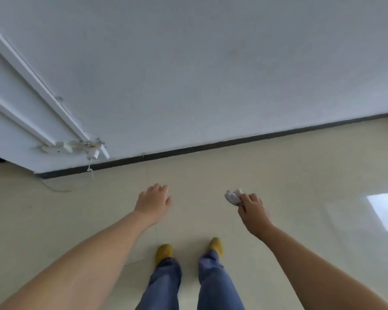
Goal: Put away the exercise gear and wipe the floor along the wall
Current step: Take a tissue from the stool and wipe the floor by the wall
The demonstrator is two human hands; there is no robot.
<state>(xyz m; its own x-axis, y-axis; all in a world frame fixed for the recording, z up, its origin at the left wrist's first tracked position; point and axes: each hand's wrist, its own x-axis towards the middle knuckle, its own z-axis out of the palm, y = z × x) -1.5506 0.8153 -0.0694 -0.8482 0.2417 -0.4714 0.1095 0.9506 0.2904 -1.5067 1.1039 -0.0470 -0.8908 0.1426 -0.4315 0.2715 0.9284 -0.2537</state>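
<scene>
Person standing on pale tiled floor point(278, 175), facing white wall point(211, 63); both bare arms reach forward over the floor. Left hand point(153, 203) at 11 o'clock of centre, palm down, fingers relaxed and loosely spread, holding nothing. Right hand point(252, 212) at 1 o'clock, fingers curled, pinching crumpled white cloth point(233, 195); cloth juts past the fingertips toward the wall, held above the floor, well apart from the left hand. Dark baseboard point(211, 146) runs along the wall foot from 9 to 3 o'clock. White trim point(31, 74) slants down the wall at 10 o'clock, ending in a damaged white fitting point(81, 147) with a thin cord point(90, 170) dangling to the baseboard. Yellow shoes point(164, 252) and blue trousers point(166, 285) at 6 o'clock. Window glare point(385, 211) on tiles at 3 o'clock.
</scene>
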